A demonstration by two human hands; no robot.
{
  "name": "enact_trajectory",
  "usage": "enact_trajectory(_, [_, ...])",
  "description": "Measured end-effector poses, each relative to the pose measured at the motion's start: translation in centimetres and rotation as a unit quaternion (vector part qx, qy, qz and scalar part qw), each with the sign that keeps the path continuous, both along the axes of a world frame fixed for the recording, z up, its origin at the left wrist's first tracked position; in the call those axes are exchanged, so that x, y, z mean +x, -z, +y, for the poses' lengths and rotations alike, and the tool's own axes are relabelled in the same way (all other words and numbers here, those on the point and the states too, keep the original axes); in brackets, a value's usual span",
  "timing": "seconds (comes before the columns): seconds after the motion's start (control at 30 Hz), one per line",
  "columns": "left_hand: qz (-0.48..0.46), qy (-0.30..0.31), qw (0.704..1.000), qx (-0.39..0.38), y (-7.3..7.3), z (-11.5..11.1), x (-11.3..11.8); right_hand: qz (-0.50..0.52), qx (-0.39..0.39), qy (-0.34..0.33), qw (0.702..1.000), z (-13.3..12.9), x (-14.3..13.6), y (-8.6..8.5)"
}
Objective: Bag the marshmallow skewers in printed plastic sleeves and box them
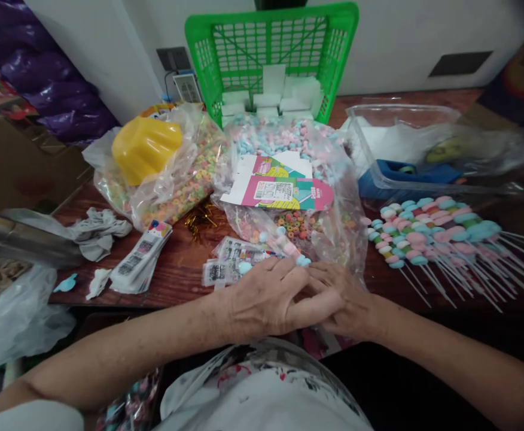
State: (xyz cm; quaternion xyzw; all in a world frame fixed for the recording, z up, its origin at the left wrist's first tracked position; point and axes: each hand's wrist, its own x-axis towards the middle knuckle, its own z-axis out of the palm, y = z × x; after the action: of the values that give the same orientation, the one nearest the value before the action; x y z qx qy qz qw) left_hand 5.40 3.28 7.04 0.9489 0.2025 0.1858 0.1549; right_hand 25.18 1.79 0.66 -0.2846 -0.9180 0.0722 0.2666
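My left hand (280,296) and my right hand (349,299) meet at the table's front edge, the left partly over the right. Both have bent, closed fingers. A row of pastel candies (288,246) sticks out from between them, its lower end at the left fingers; any stick is hidden. What the right fingers grip is out of sight. Beyond the hands, plastic bags hold ring candies (295,224) and pink and blue candies (271,136), with printed cards (280,190) on top. Flat printed packets (232,263) lie beside the left hand. Finished-looking candy skewers (441,230) are piled at right.
A green basket (193,57) with white boxes stands behind. At left are a yellow scoop-like object (145,149), label stack (140,260), gold ties (199,220) and metal cylinder (29,239). A clear bin (365,140) and blue tape dispenser (383,182) sit at right.
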Motion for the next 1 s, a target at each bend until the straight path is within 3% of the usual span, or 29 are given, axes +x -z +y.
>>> enact_trajectory(0.07, [0.016, 0.014, 0.998, 0.059, 0.5, 0.0, -0.3, -0.021, 0.004, 0.049, 0.999, 0.8, 0.3, -0.5])
enact_trajectory(0.2, [-0.013, 0.009, 0.996, 0.082, 2.2, -0.6, -0.7, -0.027, 0.125, 0.150, 0.980, 1.5, 0.4, -1.3])
enact_trajectory(0.3, [-0.068, -0.048, 0.992, 0.094, 3.5, -1.9, -0.2, -0.001, 0.193, 0.182, 0.964, 1.9, 0.3, -1.4])
enact_trajectory(0.43, [-0.067, -0.125, 0.989, 0.039, 5.7, -3.3, 1.1, 0.088, 0.197, 0.189, 0.958, 2.3, 0.4, -1.9])
enact_trajectory(0.53, [-0.137, -0.155, 0.971, -0.121, 7.1, -2.6, 2.1, 0.185, 0.119, 0.181, 0.959, 1.9, 0.3, -2.8])
enact_trajectory(0.6, [-0.222, -0.156, 0.923, -0.275, 7.0, -1.2, 2.5, 0.245, 0.007, 0.173, 0.954, 1.1, -0.1, -3.3])
enact_trajectory(0.7, [-0.309, -0.114, 0.837, -0.437, 4.9, 1.1, 2.3, 0.276, -0.182, 0.134, 0.934, -0.4, -1.0, -3.5])
enact_trajectory(0.77, [-0.328, -0.057, 0.843, -0.422, 3.0, 2.0, 1.5, 0.272, -0.260, 0.094, 0.922, -0.9, -1.5, -3.3])
enact_trajectory(0.83, [-0.319, -0.018, 0.890, -0.326, 1.8, 2.2, 0.7, 0.290, -0.285, 0.084, 0.910, -0.6, -1.7, -2.9])
enact_trajectory(0.9, [-0.333, -0.055, 0.908, -0.250, 1.9, 1.8, 0.0, 0.321, -0.296, 0.104, 0.893, 0.0, -1.8, -2.7])
enact_trajectory(0.93, [-0.352, -0.091, 0.897, -0.251, 2.4, 1.4, -0.2, 0.336, -0.301, 0.117, 0.885, 0.3, -2.0, -2.8])
enact_trajectory(1.0, [-0.374, -0.134, 0.855, -0.333, 3.7, 0.7, -0.6, 0.353, -0.312, 0.124, 0.873, 0.7, -2.4, -3.0])
